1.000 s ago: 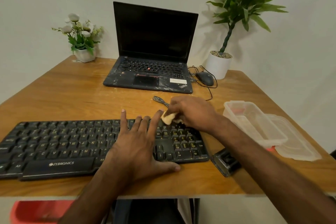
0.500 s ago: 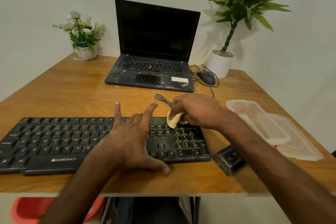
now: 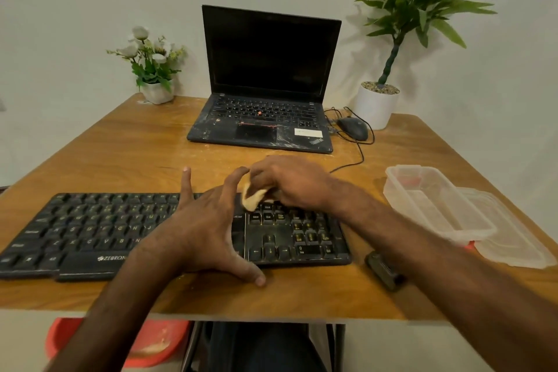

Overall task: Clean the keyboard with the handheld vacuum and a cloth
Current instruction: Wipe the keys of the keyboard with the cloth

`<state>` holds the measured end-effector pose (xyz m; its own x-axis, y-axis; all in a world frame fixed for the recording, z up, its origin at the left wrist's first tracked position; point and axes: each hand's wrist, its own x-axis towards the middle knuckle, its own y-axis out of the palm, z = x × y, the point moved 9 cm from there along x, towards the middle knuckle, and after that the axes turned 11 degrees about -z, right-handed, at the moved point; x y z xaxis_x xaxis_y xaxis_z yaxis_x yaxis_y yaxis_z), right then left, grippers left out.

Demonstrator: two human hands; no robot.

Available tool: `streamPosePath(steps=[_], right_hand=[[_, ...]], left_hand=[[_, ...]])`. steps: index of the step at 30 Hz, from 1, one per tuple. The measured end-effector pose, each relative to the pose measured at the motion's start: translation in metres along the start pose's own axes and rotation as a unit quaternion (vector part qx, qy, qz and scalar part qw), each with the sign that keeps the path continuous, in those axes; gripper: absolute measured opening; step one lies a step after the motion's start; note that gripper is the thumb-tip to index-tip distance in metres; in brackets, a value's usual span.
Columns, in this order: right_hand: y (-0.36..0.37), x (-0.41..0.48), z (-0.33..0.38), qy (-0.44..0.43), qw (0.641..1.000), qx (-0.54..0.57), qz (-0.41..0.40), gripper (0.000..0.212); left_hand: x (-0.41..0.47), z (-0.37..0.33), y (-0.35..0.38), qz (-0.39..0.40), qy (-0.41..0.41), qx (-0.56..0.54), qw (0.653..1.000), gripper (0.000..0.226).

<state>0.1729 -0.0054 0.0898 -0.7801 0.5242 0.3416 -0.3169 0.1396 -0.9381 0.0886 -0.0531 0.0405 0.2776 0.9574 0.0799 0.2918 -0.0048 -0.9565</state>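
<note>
A black keyboard [image 3: 90, 229] lies along the near edge of the wooden table [image 3: 126, 154]. My left hand [image 3: 205, 226] presses flat on its middle, fingers spread, thumb on the table in front. My right hand [image 3: 290, 183] pinches a small cream cloth [image 3: 253, 199] against the top row of keys, right of my left fingers. A small black device [image 3: 384, 270], possibly the handheld vacuum, lies on the table just right of the keyboard.
An open black laptop [image 3: 265, 118] stands at the back with a wired mouse [image 3: 353, 127] beside it. Two potted plants [image 3: 377, 103] [image 3: 157, 90] sit at the back corners. A clear plastic box and lid [image 3: 437, 208] rest at the right. A red tub [image 3: 151, 344] sits below.
My right hand has slid the cloth leftward along the top keys toward my left fingers. My left hand has stayed on the keyboard, its fingers spreading a bit wider.
</note>
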Motion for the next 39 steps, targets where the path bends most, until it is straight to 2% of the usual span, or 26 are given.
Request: streamPosePath(steps=[3, 5, 6, 9, 14, 16, 20, 22, 25, 29, 32, 35, 39], right_hand=[[-0.019, -0.028, -0.034, 0.024, 0.993, -0.071, 0.092, 0.025], [-0.031, -0.039, -0.051, 0.043, 0.982, -0.142, 0.118, 0.027], [-0.038, -0.037, -0.051, 0.047, 0.983, -0.149, 0.094, 0.027], [-0.041, -0.022, -0.021, 0.026, 0.997, -0.067, -0.028, 0.029], [0.009, 0.001, 0.019, -0.017, 0.999, -0.009, -0.04, 0.029], [0.006, 0.0, 0.007, -0.01, 1.0, -0.001, -0.013, 0.028], [-0.014, -0.03, -0.031, 0.03, 0.994, -0.004, 0.101, 0.026], [-0.018, -0.039, -0.035, 0.043, 0.992, -0.005, 0.119, 0.026], [-0.01, -0.025, -0.022, 0.038, 0.997, -0.025, 0.062, 0.026], [0.01, 0.007, 0.004, 0.053, 0.998, -0.001, -0.044, 0.03], [0.012, 0.008, 0.007, 0.056, 0.994, 0.012, -0.089, 0.03], [0.002, -0.006, 0.003, 0.005, 0.999, -0.025, -0.03, 0.027], [-0.023, -0.034, -0.04, 0.059, 0.994, -0.036, 0.08, 0.027]], left_hand=[[0.002, 0.0, 0.0, -0.003, 0.006, 0.002, 1.0, 0.163], [0.002, -0.001, -0.001, -0.001, 0.01, 0.008, 1.0, 0.162], [0.002, -0.002, 0.0, 0.002, 0.012, 0.011, 1.0, 0.162], [0.003, -0.001, 0.0, -0.003, 0.012, 0.005, 1.0, 0.163], [0.001, 0.001, 0.004, -0.008, 0.013, 0.005, 1.0, 0.166], [0.002, 0.002, 0.003, -0.01, 0.012, 0.006, 1.0, 0.164], [0.005, 0.001, 0.001, -0.007, 0.016, 0.009, 1.0, 0.16], [0.005, 0.0, 0.002, -0.006, 0.024, 0.004, 1.0, 0.159], [0.005, -0.002, 0.001, -0.023, 0.035, -0.007, 0.999, 0.161], [0.003, -0.003, 0.0, -0.042, 0.041, -0.037, 0.998, 0.168], [0.001, -0.001, 0.0, -0.048, 0.04, -0.028, 0.998, 0.168], [0.001, 0.0, 0.0, -0.033, 0.028, -0.006, 0.999, 0.162], [0.0, 0.002, 0.0, -0.023, 0.021, -0.011, 0.999, 0.158]])
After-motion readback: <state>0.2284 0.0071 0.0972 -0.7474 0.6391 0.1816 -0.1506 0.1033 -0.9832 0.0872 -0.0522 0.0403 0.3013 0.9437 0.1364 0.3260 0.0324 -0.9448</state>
